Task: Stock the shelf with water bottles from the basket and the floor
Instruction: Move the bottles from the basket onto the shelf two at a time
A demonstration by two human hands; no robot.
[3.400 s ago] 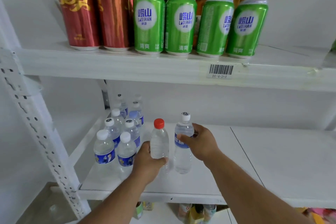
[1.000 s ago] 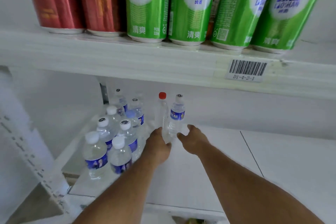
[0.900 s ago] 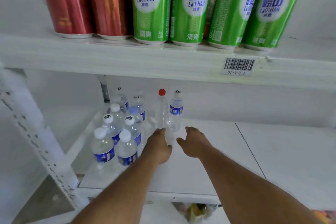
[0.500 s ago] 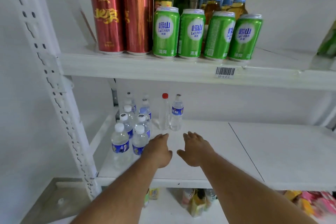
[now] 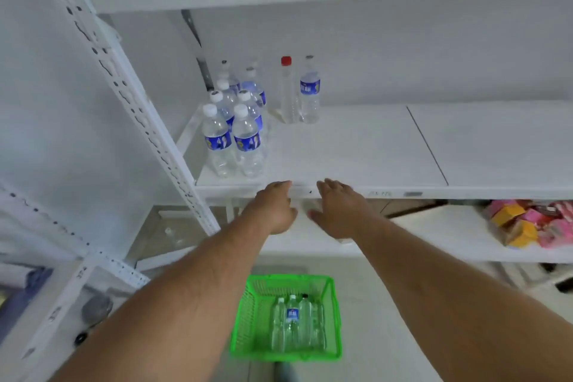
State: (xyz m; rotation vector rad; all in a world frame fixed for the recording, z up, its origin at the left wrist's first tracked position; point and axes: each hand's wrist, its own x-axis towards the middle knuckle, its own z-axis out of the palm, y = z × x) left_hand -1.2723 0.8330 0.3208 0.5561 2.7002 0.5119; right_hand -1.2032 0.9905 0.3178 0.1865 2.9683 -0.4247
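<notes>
Pulling back from the shelf (image 5: 356, 152): both hands are now hanging just off its front edge, where a second ago they were reaching deep toward the back. Left hand (image 5: 274, 211) and right hand (image 5: 336, 211) are both showing loose, roughly straight fingers and are carrying nothing.

The two bottles they were holding earlier are now standing free near the back of the shelf: the red-capped bottle (image 5: 287, 93) and the blue-labelled bottle (image 5: 309, 93), upright, side by side, close enough that I cannot tell whether they are touching. Just to their left, the older group of water bottles (image 5: 234, 127) is filling the back-left corner in two rows running to the front edge.

View is also tipping downward. The green basket (image 5: 257, 313) is coming into sight on the floor below the arms, with several more clear bottles (image 5: 293, 326) lying in it; exact count is not readable.

Judgement: this placement is finished and the hands are freed for another load. Task is looking partly done, since stock is remaining in the basket. Most of the shelf to the right of the placed pair is showing bare board. Any loose bottles on the floor are not showing from here.
</notes>
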